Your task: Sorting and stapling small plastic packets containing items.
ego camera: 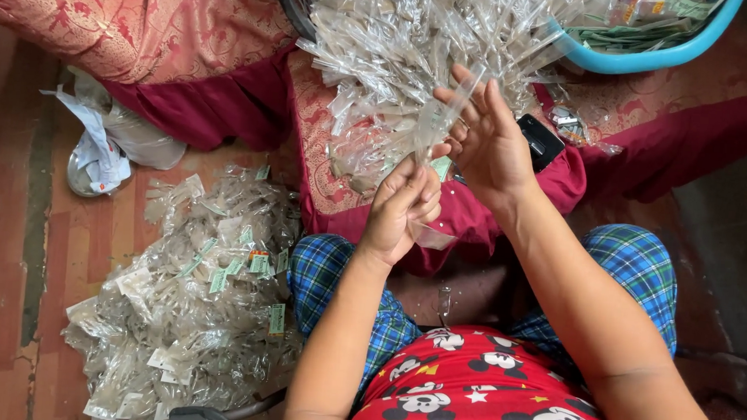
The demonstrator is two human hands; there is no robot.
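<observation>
Clear plastic sleeve (438, 126) sits between your two hands, above the near edge of the red patterned bedding (325, 144) and just in front of the heap of empty sleeves (404, 44). Your right hand (486, 139) has its fingers spread and loosely open around the sleeve's upper part; your left hand (402, 208) is closed in a pinch on the lower end. Keep that lower pinch firm and let the right fingers guide only the top, since thin film like this probably slips and creases easily. A black phone (540, 141) lies just beside your right wrist at the bedding's edge, so keep that elbow in. The blue tub (634, 57) sits toward the far right corner. On the floor to your left, the pile of filled packets (197, 312) crowds your knee; open room lies mostly above your lap.
</observation>
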